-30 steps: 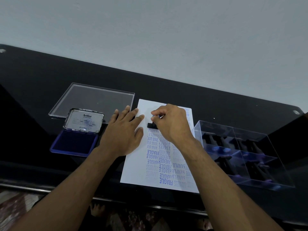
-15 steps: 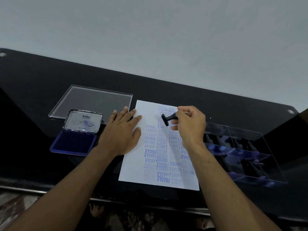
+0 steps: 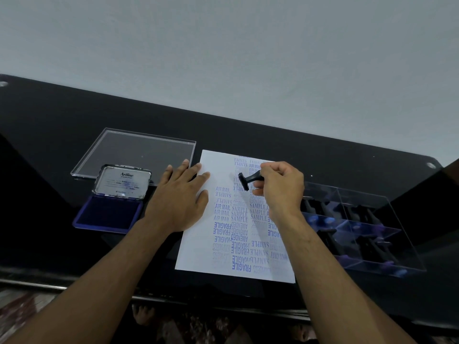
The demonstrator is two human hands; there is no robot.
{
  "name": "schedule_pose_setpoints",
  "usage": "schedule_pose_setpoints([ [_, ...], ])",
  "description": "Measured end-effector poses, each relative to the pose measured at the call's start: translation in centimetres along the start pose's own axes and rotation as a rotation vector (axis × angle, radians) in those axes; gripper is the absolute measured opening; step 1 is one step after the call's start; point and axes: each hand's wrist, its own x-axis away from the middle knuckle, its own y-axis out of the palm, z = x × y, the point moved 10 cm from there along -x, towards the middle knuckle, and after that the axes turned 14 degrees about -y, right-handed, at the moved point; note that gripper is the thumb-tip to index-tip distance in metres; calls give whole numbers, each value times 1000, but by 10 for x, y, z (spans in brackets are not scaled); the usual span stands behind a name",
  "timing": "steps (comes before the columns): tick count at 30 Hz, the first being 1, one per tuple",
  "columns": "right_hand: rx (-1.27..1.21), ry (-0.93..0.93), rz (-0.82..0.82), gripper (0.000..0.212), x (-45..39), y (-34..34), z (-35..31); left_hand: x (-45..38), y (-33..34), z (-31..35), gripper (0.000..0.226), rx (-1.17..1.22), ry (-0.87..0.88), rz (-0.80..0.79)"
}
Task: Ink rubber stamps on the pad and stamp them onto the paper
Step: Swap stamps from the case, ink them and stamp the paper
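Head view: ink pad (image 3: 109, 214) lid reads "Artline".

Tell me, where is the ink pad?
In the head view, the open ink pad sits on the table's left side, just left of the left hand, in front of the clear lid.

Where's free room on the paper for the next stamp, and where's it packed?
Free: the paper's left margin, between its left edge and the AIR MAIL/FRAGILE column, and the top-left corner just beyond the left hand. Packed: centre and right side, under the right hand holding the stamp.
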Motion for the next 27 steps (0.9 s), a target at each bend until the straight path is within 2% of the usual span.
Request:
schedule_pose_setpoints([
  [6, -14, 4, -15, 13, 2, 4, -1, 0, 1, 0, 62, -13, 0, -14],
  [10, -39, -3, -39, 12, 6, 10, -7, 0, -8, -1, 62, 82, -10, -17],
  [17, -57, -116, -254, 14, 34, 62, -37, 21, -46, -30, 65, 161, -58, 15],
  [24, -34, -226, -476, 23, 82, 131, -68, 57, -78, -95, 54, 134, -147, 67],
  [27, 40, -323, -525, 26, 101, 155, -79, 76, -83, -127, 56, 102, -208, 61],
])
